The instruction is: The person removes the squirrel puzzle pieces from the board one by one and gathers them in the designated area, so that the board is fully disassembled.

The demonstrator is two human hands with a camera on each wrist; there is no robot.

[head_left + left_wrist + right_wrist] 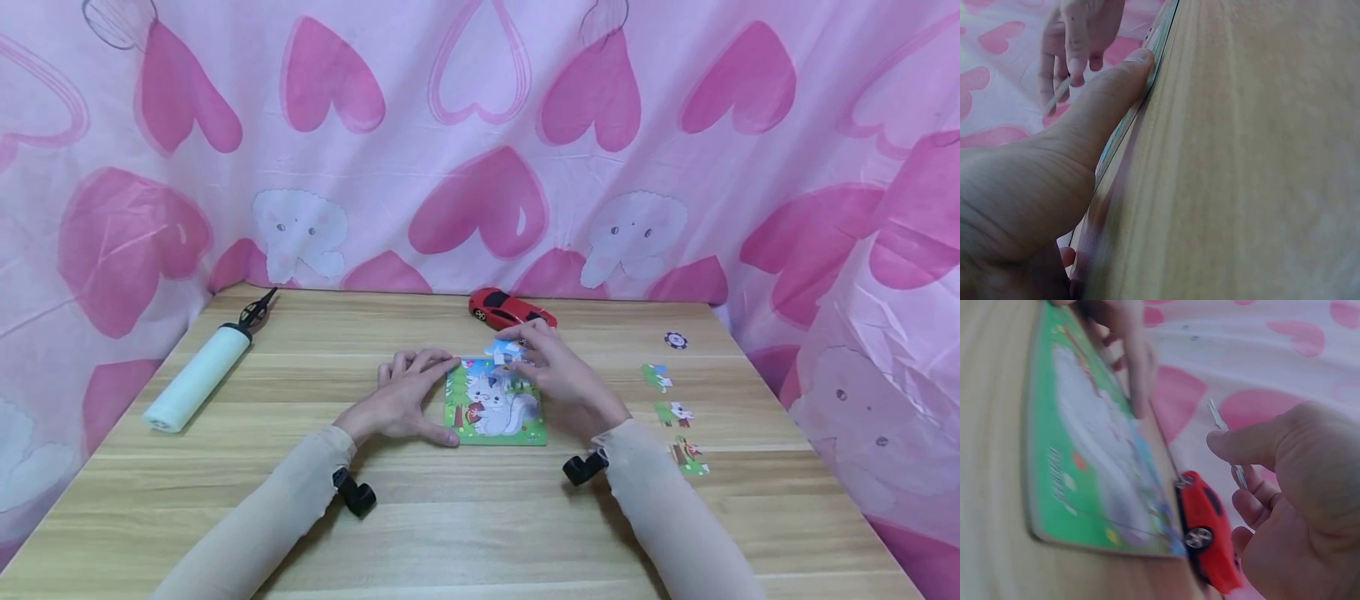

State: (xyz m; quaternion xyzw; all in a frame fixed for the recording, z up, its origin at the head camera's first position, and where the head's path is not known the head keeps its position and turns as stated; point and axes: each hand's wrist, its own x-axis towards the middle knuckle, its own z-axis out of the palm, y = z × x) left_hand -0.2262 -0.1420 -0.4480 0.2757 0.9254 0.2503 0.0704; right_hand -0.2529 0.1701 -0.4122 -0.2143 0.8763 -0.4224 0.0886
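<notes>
A square picture puzzle board with a white cartoon animal on a green ground lies on the table. My left hand holds it at its left side, thumb at the near corner and forefinger at the far one. Over the board's far right part, my right hand pinches a thin jigsaw piece with blue on it. In the right wrist view that piece shows nearly edge-on between thumb and fingers, above the table. The board's upper right part is partly hidden by the right hand.
Behind the board sits a red toy car. To the right lie several loose jigsaw pieces in a column, with a round dark-and-white chip beyond them. A pale hand pump with a black nozzle lies at the left. A pink heart-print curtain hangs behind.
</notes>
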